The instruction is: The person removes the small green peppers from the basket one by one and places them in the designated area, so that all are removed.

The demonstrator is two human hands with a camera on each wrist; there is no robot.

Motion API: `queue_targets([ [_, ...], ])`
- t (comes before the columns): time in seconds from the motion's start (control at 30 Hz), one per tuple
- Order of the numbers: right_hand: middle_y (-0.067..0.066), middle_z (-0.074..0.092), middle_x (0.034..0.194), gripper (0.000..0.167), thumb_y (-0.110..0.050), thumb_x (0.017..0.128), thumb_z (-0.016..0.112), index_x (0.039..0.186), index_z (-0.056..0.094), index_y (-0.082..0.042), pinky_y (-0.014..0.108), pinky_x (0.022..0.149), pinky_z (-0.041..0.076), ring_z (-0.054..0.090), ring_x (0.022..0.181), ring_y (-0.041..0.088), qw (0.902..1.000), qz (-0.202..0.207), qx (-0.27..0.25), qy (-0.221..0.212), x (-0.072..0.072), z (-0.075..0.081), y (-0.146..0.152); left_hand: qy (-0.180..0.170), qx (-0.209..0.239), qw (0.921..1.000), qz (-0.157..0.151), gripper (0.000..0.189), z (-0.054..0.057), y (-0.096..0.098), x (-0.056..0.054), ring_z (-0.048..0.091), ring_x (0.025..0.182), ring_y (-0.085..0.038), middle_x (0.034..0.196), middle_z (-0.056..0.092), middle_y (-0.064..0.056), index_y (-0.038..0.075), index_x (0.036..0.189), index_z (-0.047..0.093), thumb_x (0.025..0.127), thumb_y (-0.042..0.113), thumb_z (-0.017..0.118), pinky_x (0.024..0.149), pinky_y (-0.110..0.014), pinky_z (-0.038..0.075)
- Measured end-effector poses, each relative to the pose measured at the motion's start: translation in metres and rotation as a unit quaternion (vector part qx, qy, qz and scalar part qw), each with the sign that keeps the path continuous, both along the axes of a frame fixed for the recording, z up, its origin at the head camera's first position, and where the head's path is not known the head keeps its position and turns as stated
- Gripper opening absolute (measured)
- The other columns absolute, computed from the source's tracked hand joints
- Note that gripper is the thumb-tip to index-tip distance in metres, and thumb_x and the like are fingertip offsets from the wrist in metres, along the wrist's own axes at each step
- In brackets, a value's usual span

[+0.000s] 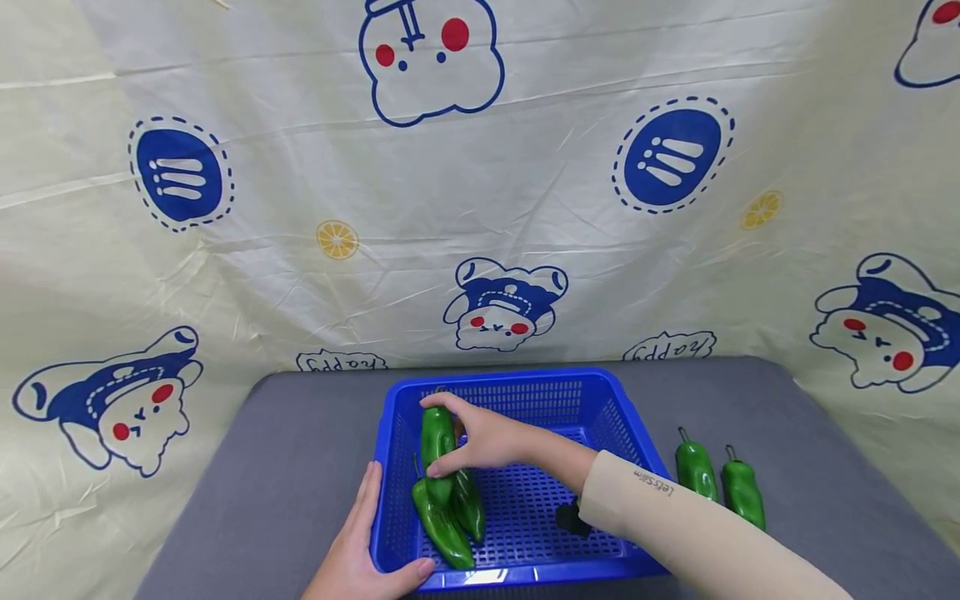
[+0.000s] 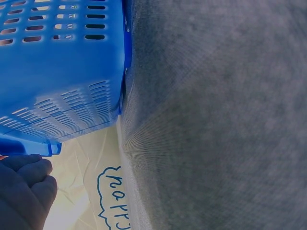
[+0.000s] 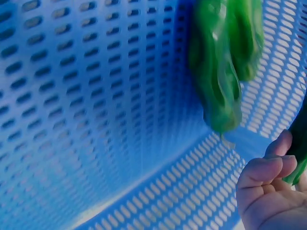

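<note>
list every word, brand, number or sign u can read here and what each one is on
"happy": on the backdrop cloth, twice in the head view, each inside a wavy outline.
"happ": same cloth in the left wrist view, sideways; its last letter is unclear.
"Letsslim": on the right sleeve, upside down and small, so the spelling is uncertain.
Blue basket and green peppers: no lettering visible.

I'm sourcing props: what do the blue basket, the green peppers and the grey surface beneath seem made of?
Blue basket: probably molded plastic, smooth with a slight sheen and regular slots.
Green peppers: glossy, smooth skin; real vegetable or plastic imitation, the look leaves open.
Grey surface: apparently fabric, matte, with a fine mottled texture.
</note>
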State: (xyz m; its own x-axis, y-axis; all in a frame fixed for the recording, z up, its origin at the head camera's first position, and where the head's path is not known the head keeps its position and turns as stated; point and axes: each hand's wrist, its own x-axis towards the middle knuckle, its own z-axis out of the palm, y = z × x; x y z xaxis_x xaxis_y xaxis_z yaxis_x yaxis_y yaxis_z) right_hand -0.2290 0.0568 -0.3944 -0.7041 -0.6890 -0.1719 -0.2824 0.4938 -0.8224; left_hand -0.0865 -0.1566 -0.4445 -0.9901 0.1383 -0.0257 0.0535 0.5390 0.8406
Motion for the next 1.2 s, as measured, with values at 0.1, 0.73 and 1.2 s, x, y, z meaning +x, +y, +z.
queue_targets([
  [0.1,0.005,0.06,0.112,0.082,-0.032,0.083,0.081,0.149,0.032,-0.033,0.033,0.077,0.058,0.064,0.096,0.021,0.9998,0.0,-0.016,-0.009,-0.001,0.007,0.012,0.004,-0.001,1.0,0.0,0.121,-0.001,0.0,0.0,0.015,0.148,-0.052,0.168,0.001,-0.017,0.022,0.161,-0.001,0.075,0.04,0.081,0.108,-0.074,0.029],
  [0.73,0.015,0.061,0.115,0.087,-0.023,0.085,0.079,0.153,0.024,-0.029,0.04,0.081,0.056,0.066,0.093,0.026,0.9989,-0.001,-0.043,-0.022,0.009,0.044,0.103,0.039,0.004,0.9992,0.008,0.123,-0.003,0.002,0.0,0.016,0.148,-0.049,0.166,0.006,-0.021,0.02,0.162,0.003,0.071,0.038,0.085,0.111,-0.07,0.026],
  [1.2,0.02,0.059,0.117,0.085,-0.016,0.09,0.073,0.155,0.018,-0.025,0.039,0.074,0.056,0.061,0.09,0.03,0.9985,-0.032,-0.038,-0.02,0.029,0.055,0.183,0.031,0.004,0.9995,0.007,0.123,-0.001,0.003,0.001,0.015,0.149,-0.049,0.167,0.004,-0.019,0.022,0.162,0.002,0.072,0.039,0.084,0.111,-0.071,0.025],
])
